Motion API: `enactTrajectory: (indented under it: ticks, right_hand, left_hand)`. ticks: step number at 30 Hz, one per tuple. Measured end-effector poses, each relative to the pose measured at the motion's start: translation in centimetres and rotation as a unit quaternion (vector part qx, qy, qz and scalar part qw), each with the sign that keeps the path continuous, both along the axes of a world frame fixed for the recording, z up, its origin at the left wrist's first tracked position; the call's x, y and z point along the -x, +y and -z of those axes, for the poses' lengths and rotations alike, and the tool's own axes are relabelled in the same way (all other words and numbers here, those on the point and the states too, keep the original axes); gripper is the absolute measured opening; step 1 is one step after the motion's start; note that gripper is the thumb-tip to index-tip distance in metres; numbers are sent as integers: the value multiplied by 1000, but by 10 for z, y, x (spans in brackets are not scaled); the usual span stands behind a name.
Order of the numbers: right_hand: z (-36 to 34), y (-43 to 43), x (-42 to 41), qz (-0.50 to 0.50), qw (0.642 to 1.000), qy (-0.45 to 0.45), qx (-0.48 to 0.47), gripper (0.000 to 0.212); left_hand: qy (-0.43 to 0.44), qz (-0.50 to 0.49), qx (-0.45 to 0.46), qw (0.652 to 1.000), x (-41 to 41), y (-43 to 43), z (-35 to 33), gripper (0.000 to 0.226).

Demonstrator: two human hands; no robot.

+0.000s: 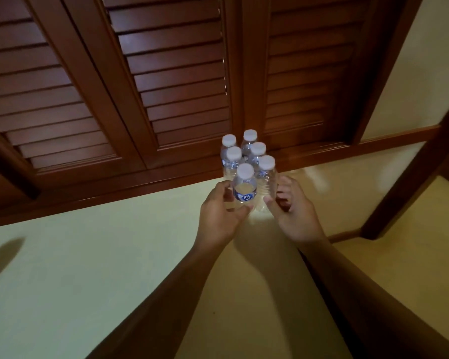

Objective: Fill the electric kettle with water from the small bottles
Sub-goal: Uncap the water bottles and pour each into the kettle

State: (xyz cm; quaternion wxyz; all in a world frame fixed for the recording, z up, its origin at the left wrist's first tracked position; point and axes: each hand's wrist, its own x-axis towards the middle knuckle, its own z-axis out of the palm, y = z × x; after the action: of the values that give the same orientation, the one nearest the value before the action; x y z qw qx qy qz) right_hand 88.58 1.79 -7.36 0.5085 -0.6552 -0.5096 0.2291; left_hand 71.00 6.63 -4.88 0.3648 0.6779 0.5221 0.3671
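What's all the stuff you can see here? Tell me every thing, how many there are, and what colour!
small bottles: six, clear with white caps and blue labels, bunched together between the hands, in front of the doors
louvred doors: three panels showing, dark red-brown wood, across the top behind the bottles
floor: one, pale yellow, across the lower half
wooden post: one, dark brown, slanting down the right side
kettle: none in view
left hand: one, curled round the left side of the bunch, thumb on the nearest bottle
right hand: one, curled round the right side of the bunch
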Motion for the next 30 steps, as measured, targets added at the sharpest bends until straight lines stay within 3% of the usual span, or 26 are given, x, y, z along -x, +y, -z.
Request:
enactTrajectory:
  ticks: [7,10,13,16,21,24,26,28,30]
  right_hand:
    - [-2,5,-9,-20,997,62,-33,50]
    - [-15,11,-12,-2,988,147,-42,44]
    - [-20,29,-14,-15,968,249,-26,58]
    - [-16,54,-11,-54,957,285,-9,65]
    - [-16,76,0,-129,915,381,-29,60]
    - [-22,75,6,-122,911,394,-27,47]
    - [-23,76,7,-140,905,402,-27,43]
    - [-26,77,8,-158,905,394,-39,46]
    - [-30,79,10,-157,901,401,-52,53]
  left_hand:
    - [-29,-8,5,1000,4,0,13,70]
    - [-116,-17,8,993,8,0,9,75]
    - [-204,-29,14,979,6,13,-1,76]
    - [-245,-24,62,967,-4,34,-8,78]
    - [-352,37,146,924,-27,46,-18,38]
    - [-376,79,174,907,-34,53,-15,53]
    - [-396,105,202,890,-33,58,-12,50]
    - [-398,100,213,886,-35,59,-7,72]
    - [-406,111,217,881,-40,59,-6,75]
